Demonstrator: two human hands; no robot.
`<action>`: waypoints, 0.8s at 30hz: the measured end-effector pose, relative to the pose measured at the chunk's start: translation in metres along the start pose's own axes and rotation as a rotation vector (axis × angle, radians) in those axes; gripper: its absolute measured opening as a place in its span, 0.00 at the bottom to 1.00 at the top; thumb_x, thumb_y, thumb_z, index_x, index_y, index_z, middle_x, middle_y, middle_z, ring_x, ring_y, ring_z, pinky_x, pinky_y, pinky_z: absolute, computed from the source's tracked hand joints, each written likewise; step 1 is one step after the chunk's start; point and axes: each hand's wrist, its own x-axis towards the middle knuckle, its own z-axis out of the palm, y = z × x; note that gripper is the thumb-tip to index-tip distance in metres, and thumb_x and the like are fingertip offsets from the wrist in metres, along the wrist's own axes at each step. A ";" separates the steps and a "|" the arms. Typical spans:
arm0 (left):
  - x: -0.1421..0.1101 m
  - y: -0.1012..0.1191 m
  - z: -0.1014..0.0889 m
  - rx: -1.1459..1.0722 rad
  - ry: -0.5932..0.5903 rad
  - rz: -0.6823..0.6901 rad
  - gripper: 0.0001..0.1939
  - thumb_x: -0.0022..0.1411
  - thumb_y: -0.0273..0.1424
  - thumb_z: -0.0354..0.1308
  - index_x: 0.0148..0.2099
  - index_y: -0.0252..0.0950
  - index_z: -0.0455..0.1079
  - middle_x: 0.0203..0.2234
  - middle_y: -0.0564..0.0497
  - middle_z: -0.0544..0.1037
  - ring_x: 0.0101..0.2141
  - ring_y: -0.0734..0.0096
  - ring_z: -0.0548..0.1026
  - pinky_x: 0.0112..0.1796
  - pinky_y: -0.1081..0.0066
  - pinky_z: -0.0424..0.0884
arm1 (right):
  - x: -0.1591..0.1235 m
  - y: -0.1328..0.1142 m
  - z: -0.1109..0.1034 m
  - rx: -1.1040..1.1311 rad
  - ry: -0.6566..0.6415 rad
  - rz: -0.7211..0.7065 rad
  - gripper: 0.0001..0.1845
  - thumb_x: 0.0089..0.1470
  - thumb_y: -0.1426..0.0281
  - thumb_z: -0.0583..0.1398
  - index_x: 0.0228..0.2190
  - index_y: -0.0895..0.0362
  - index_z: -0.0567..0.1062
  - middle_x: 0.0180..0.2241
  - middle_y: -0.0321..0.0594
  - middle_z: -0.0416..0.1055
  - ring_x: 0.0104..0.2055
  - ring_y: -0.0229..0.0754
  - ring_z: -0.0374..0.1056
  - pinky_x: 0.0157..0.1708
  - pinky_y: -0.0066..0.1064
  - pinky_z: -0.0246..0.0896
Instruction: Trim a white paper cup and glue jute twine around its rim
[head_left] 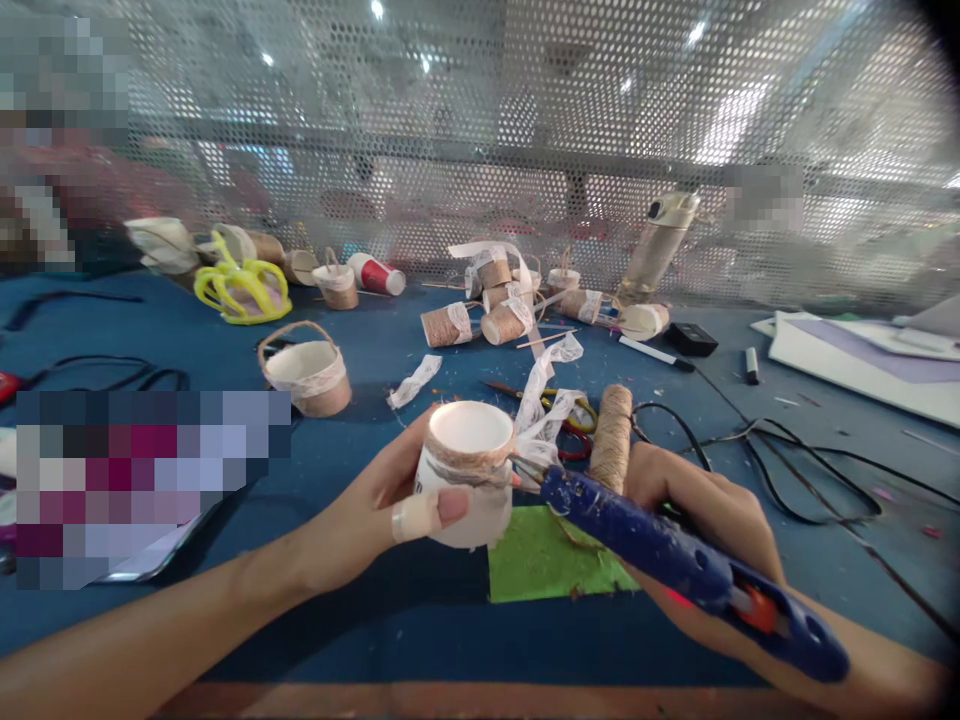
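A white paper cup (480, 515) with twine wound round its upper part is held in my left hand (409, 490), thumb across its front. That thumb has a bandage on it. My right hand (697, 510) is wrapped round a blue glue gun (645, 535), whose nozzle points left and is at the twine on the cup's right side. Behind the gun stands a spool of twine (613, 430), partly hidden by it. A green sheet (532, 570) lies under the cup and gun. White lace (551, 400) and scissors (577, 440) lie just beyond.
A small twine basket (322, 385) stands at left, near a yellow crown-like piece (244, 290). Several twine-wrapped cups (506, 318) lie at the back before a perforated metal screen (450, 120). Black cables (810, 480) run across the right. A bottle (660, 240) and white boards (862, 370) are behind.
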 end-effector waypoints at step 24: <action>0.001 0.004 0.001 -0.038 -0.057 -0.061 0.27 0.57 0.39 0.68 0.56 0.39 0.67 0.45 0.49 0.79 0.47 0.61 0.77 0.47 0.69 0.72 | -0.001 0.003 -0.002 0.191 -0.090 0.096 0.16 0.48 0.79 0.61 0.29 0.50 0.60 0.26 0.32 0.62 0.25 0.38 0.56 0.23 0.32 0.50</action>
